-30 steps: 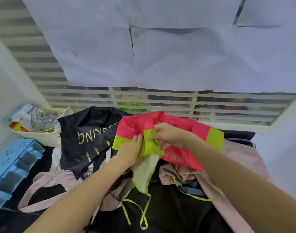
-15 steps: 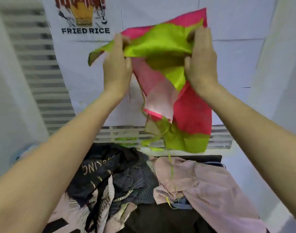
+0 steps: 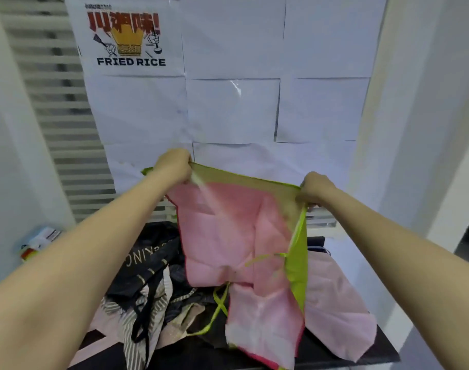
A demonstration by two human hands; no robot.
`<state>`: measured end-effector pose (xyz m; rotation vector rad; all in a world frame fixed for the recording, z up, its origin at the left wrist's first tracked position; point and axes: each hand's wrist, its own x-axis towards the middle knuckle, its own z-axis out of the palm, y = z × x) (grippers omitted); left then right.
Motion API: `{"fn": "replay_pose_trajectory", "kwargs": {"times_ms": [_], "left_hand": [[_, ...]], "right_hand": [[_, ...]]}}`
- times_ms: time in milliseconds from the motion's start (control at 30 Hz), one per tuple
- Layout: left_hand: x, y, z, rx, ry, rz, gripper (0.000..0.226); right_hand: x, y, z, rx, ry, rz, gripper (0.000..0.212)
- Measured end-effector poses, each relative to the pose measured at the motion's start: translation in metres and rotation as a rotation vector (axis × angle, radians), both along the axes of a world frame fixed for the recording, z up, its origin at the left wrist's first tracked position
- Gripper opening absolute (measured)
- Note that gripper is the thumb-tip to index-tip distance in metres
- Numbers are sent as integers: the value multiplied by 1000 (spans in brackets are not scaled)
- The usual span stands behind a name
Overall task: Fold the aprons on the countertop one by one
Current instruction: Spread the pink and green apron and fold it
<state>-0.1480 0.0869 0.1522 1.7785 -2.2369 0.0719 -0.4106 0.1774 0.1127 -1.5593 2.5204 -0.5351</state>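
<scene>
Two hands, left hand (image 3: 174, 166) and right hand (image 3: 314, 192), pinch the pink, lime-trimmed fabric apron (image 3: 228, 231) taut; dangling lime ties (image 3: 220, 303) may snag the heaped aprons (image 3: 148, 276) below.

Fried rice poster (image 3: 126, 38), white paper sheets (image 3: 232, 110), slatted blinds (image 3: 57, 108)

Single view only: head-worn wide-angle camera, looking forward and slightly down from the person's own position. Both forearms enter from the bottom corners and reach away from the lens, so the near field is close. Lower frame takes in the dark surface (image 3: 356, 355) directly below; upper frame faces a wall of white paper sheets (image 3: 233, 110) with a "FRIED RICE" poster (image 3: 130, 38) at top left. Straight lines bow toward the edges. No second view to overlap with.
</scene>
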Motion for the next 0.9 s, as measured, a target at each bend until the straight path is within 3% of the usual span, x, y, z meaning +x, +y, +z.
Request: {"fn": "replay_pose_trajectory", "kwargs": {"times_ms": [67,133,233,300,333,367,433,467,567,667,800,833,900], "left_hand": [[-11,17,-1,107,-73,19,36],[-42,39,-4,180,125,-254,63],[-89,66,-13,241,387,-606,89],[-99,62,-18,300,493,-561,78],[-98,58,-19,344,489,-520,63],[-96,58,-18,345,409,-490,45],[-90,54,-15,218,233,-429,12],[-87,51,-8,124,210,-399,6],[-72,37,16,11,388,-291,20],[-56,27,44,-127,495,-192,20],[-43,23,68,-146,636,-130,25],[-42,22,72,-126,678,-130,26],[-43,22,75,-104,765,-133,26]], "right_hand": [[5,-2,7,-58,-121,71,16],[21,-4,18,-128,-104,197,5],[52,-2,35,-137,-66,433,10],[56,-1,36,-158,-60,490,16],[51,-1,33,-158,-98,494,9],[45,0,28,-140,-151,499,4],[31,3,14,18,-202,487,25],[26,6,5,125,-176,477,30],[16,14,-26,185,-131,394,30],[11,15,-54,237,-306,336,46],[37,13,-67,493,-478,485,92],[46,9,-67,474,-511,513,89],[63,-4,-67,302,-538,526,59]]}}
